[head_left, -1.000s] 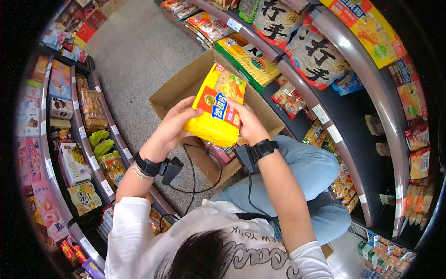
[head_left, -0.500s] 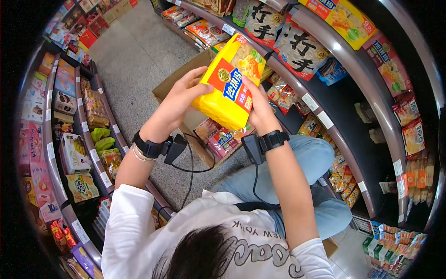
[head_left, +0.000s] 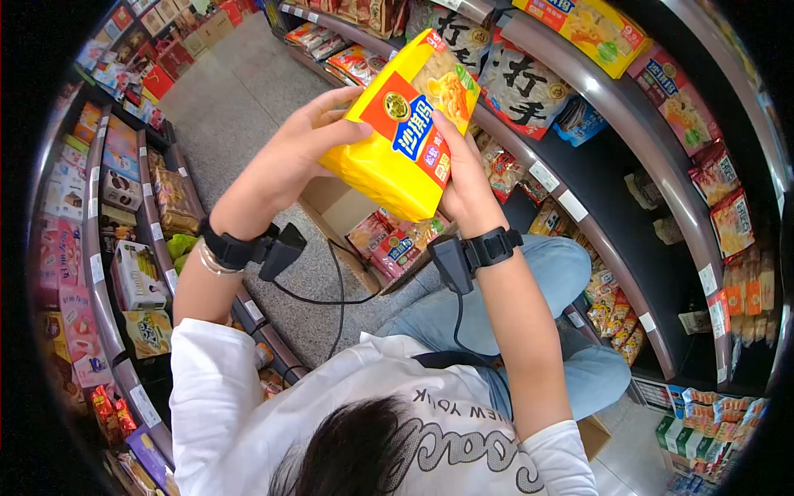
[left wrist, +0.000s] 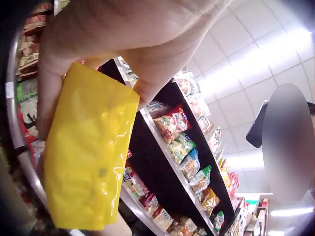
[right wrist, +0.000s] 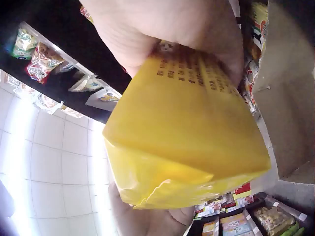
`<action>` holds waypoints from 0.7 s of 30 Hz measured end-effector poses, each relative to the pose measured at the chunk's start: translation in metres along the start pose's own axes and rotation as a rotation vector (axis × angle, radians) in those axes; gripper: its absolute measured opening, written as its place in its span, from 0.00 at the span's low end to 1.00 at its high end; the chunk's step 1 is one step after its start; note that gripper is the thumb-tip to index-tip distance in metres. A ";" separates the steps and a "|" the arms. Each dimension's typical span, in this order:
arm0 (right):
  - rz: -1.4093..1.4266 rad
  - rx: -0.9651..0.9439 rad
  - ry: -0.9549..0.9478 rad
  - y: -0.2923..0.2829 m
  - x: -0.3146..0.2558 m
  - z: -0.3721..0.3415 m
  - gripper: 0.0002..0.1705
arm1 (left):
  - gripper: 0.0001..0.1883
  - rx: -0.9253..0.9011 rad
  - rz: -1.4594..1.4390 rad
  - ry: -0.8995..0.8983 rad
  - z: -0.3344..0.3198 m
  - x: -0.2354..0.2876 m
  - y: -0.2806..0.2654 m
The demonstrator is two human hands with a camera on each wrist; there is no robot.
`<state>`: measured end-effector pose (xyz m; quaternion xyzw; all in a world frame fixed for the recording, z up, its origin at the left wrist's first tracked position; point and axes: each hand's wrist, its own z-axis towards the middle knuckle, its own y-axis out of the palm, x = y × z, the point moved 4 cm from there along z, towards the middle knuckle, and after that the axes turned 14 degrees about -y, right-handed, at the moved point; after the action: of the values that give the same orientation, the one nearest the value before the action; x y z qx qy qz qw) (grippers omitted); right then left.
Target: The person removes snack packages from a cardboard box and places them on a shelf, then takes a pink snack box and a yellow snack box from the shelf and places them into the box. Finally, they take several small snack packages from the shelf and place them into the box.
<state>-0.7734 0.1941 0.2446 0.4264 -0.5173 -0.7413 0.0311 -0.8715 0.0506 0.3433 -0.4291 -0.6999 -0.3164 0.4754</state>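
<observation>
Both hands grip a yellow, plastic-wrapped sachima pack [head_left: 413, 124] and hold it tilted above a cardboard box. My left hand [head_left: 285, 149] has its thumb over the front face near the left end, fingers around the far side. On the opposite edge, my right hand [head_left: 465, 178] lays its thumb on the printed front, its other fingers mostly hidden behind. The left wrist view shows a plain yellow side of the pack [left wrist: 93, 147] under the palm. In the right wrist view, small print and a folded, sealed end of the pack [right wrist: 182, 123] are visible.
Below the hands stands the open cardboard box [head_left: 327, 207], with pink packs [head_left: 393, 244] inside. Curved shelves [head_left: 604, 194] hold noodles and snacks to the right, including another yellow pack [head_left: 587, 33]. Snack shelves [head_left: 124, 207] line the left. A black cable [head_left: 339, 302] hangs between the wrists.
Both hands have raised the sachima pack from over the box, away from the body and slightly rightward. More of the pink packs in the box now shows. Both grips remain.
</observation>
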 end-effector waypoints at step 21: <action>-0.060 -0.236 -0.154 0.103 -0.052 -0.006 0.25 | 0.23 -0.138 0.302 0.043 -0.079 0.143 -0.013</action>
<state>-0.7766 0.1671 0.3570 0.3769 -0.4143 -0.8282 0.0192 -0.8773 0.0206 0.5043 -0.5543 -0.5936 -0.2979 0.5017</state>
